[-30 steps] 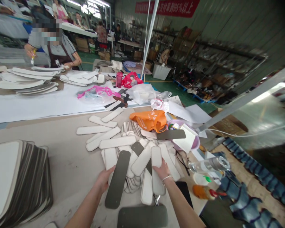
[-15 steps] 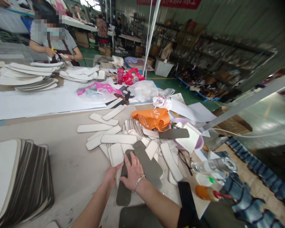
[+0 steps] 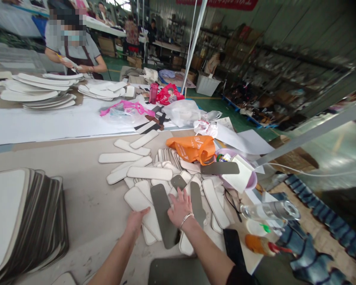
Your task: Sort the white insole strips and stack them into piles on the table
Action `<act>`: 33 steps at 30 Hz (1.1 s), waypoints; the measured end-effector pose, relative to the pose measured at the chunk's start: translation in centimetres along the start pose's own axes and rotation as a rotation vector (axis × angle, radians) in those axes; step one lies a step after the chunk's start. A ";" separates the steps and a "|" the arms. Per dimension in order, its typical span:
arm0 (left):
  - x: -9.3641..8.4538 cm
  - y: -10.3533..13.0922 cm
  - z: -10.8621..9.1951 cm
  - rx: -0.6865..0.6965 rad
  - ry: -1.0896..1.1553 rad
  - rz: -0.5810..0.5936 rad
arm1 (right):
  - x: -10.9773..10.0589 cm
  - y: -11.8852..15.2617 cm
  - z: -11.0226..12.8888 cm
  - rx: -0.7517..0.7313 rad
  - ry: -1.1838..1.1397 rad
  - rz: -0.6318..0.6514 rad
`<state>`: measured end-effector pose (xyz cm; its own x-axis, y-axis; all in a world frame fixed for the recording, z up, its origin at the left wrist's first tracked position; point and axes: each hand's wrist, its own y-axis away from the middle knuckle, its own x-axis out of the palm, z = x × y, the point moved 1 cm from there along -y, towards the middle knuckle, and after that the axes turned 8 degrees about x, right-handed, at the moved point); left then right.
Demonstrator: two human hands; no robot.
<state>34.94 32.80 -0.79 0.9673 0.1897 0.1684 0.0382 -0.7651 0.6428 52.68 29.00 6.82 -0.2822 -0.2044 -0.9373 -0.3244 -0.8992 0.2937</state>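
My left hand (image 3: 137, 220) has its thumb on a white rounded strip (image 3: 142, 206), its other fingers partly hidden below the edge; it grips that strip. To its right, my right hand (image 3: 180, 209), wearing a bracelet, has its fingers spread over the pile. It lies between a dark grey strip (image 3: 163, 215) and another grey strip (image 3: 197, 200), palm down. More white strips (image 3: 150, 173) lie loosely heaped beyond both hands. A dark grey panel (image 3: 175, 272) rests at the near edge.
At the left stands a tall stack of panels (image 3: 4, 213). An orange bag (image 3: 192, 148), a lilac basin (image 3: 252, 181), a clear bottle (image 3: 269, 209), a black phone (image 3: 233, 245) and an orange-brown bottle (image 3: 258, 244) lie to the right. A person (image 3: 74, 51) works across the table.
My left hand has shifted slightly left, with a white strip now under its thumb. My right hand has moved right, off the dark grey strip, which is now tilted differently. The grey pieces have spread apart.
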 end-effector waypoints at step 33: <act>-1.2 -0.7 -3.0 0.010 -0.177 0.036 | 3.4 -2.9 2.7 -0.130 -0.009 0.067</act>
<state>33.04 34.95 0.86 0.9971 0.0516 0.0561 0.0046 -0.7754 0.6314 50.20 31.96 3.31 -0.3076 -0.2626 -0.9146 -0.1854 -0.9262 0.3283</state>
